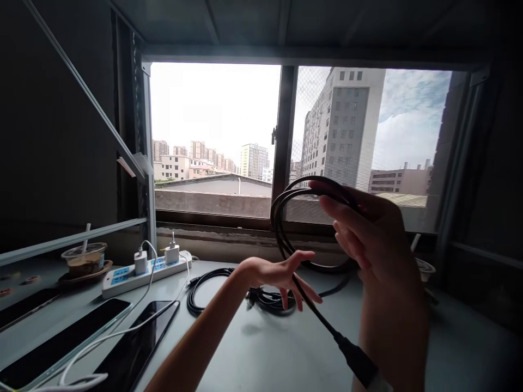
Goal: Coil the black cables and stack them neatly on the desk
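Observation:
A black cable [276, 220] is looped into a coil, held up before the window by my right hand [371, 234], which pinches it between thumb and fingers. From the coil one end hangs down to a thick black plug [357, 359] near the bottom edge, its tip pale. My left hand [278, 275] reaches in below the coil with its fingers spread. The hanging length passes across these fingers; whether they touch it I cannot tell. Behind that hand lies a second coiled black cable [272, 305], partly covered. Left of it, another black cable coil [192, 296] rests on the desk.
A white power strip [163, 270] with two chargers stands at the back left. Two phones [65, 343] and white charging cords [118, 332] lie in front. Drink cups [84, 261] stand at both sides. A metal shelf frame [149, 163] rises around the window.

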Action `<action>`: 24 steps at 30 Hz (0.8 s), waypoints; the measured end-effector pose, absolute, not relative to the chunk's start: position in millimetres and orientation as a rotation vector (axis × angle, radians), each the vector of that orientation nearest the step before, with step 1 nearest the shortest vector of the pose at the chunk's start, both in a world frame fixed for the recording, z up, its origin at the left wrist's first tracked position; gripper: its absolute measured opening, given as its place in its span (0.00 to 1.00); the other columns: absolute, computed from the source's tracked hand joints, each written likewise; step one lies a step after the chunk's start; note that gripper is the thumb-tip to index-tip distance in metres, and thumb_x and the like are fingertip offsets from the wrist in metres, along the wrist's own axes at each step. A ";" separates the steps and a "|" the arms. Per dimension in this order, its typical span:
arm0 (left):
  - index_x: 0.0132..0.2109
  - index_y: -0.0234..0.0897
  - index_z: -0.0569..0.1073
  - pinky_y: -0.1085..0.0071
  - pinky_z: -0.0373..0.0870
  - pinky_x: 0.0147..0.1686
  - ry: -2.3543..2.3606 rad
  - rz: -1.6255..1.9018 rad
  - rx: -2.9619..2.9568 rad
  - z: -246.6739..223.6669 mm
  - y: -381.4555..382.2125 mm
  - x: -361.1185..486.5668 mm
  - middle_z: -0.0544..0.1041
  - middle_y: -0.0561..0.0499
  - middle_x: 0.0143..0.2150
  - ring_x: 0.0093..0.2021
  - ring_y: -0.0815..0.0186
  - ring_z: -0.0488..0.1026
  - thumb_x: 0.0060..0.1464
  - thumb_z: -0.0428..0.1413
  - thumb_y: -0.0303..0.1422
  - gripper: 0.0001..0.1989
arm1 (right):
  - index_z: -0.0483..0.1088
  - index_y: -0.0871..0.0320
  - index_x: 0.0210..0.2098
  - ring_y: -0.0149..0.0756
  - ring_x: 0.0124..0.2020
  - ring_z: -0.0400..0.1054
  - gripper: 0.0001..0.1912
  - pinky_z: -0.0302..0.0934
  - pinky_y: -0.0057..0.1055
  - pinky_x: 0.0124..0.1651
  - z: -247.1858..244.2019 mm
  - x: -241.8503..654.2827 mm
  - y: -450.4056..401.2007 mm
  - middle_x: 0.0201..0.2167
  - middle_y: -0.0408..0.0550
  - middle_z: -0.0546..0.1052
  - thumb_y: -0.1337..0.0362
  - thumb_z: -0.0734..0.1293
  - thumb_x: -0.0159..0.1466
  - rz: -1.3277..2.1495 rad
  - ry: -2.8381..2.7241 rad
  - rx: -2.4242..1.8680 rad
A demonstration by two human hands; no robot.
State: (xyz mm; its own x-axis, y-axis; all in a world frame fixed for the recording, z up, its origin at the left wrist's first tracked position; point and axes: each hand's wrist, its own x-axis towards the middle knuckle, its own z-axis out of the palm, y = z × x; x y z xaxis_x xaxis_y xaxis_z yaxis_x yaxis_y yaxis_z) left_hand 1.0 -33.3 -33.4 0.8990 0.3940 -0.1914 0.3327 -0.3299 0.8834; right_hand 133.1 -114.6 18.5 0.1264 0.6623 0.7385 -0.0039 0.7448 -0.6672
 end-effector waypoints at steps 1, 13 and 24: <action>0.38 0.43 0.73 0.72 0.66 0.27 0.527 0.113 1.912 -34.8 -32.7 0.2 0.77 0.47 0.37 0.34 0.63 0.74 0.53 0.37 0.57 0.29 | 0.75 0.57 0.39 0.19 0.05 0.41 0.16 0.33 0.20 0.07 18.2 132.4 -116.1 0.04 0.31 0.52 0.58 0.71 0.52 0.538 -1.389 -0.576; 0.43 0.34 0.64 0.66 0.67 0.35 0.689 1.197 1.551 -23.7 -34.9 9.4 0.77 0.44 0.35 0.39 0.57 0.73 0.51 0.45 0.39 0.16 | 0.67 0.57 0.24 0.19 0.08 0.39 0.08 0.33 0.22 0.10 20.5 125.1 -90.6 0.07 0.30 0.49 0.60 0.70 0.52 0.635 -1.087 -0.258; 0.32 0.35 0.66 0.75 0.67 0.25 0.452 1.396 1.262 -3.2 -33.2 -15.4 0.50 0.63 0.09 0.16 0.68 0.69 0.53 0.49 0.34 0.07 | 0.69 0.62 0.36 0.22 0.12 0.56 0.18 0.53 0.19 0.14 1.6 122.8 -25.3 0.12 0.33 0.61 0.58 0.70 0.49 0.682 -1.165 -0.700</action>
